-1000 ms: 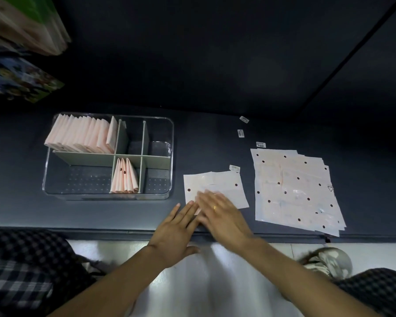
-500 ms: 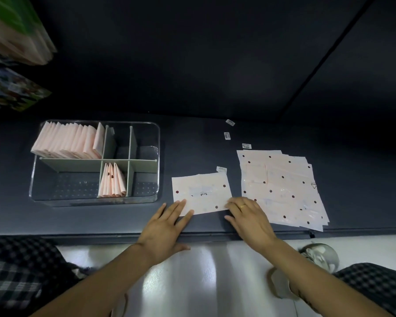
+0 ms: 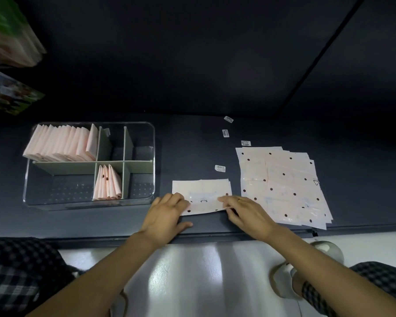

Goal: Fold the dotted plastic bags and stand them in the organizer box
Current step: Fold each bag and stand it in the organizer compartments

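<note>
Organizer box: clear, at the surface's left; folded bags stand in its rear-left compartment, more in a front middle one.
Left hand: fingers curled, its grip pinching the dotted bag's left end.
Dotted bag: flat near the front edge, centre.
Right hand: pinching the bag's near-right edge.
Stack of unfolded bags: right.

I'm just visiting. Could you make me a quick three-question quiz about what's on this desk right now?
1. True or false: the stack of flat bags lies right of the bag being folded.
2. How many small labels lie loose on the desk?
3. The organizer box has folded bags in: A one compartment, B two, C all.

Key: 1 true. 2 four. 3 B.
</note>
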### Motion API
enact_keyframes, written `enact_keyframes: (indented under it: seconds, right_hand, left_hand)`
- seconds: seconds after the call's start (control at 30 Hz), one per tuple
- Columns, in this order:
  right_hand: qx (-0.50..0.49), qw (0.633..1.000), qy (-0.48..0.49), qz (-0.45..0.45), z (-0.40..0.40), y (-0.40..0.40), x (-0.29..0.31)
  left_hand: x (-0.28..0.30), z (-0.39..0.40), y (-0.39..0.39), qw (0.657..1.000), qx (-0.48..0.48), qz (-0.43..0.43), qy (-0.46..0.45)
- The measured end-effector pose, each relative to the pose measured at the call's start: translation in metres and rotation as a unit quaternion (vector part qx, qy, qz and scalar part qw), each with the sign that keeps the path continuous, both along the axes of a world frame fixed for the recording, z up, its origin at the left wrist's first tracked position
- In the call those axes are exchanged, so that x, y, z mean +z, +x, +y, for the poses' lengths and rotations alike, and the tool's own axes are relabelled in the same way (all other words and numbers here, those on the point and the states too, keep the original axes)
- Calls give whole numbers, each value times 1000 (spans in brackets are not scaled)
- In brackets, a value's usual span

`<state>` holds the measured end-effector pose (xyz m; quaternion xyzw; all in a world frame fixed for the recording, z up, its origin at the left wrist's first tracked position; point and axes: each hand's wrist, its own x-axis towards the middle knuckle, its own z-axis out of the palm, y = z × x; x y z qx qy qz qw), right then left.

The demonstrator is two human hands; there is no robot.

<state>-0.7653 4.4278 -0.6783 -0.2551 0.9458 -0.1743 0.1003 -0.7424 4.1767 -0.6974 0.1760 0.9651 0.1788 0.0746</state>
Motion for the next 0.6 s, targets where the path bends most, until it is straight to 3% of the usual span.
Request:
enact_keyframes:
  seconds: [0.1,0.3,0.5,0.6]
  right_hand:
    - [-58,990,-71,-107,5,4,2]
    - [-239,935,-208,-158,-3,-12,-3]
    - [-315,930,-108,-152,-18,-38,-11]
    - [-332,927,-72,-162,-21,-42,-12]
  left_hand:
    - [-2,0,-1,997,17,-25,68]
    - [4,4,-13,937,242,-125,218]
    - [4,12,-24,911,308,-145,233]
    - [8,21,-20,918,325,-83,210]
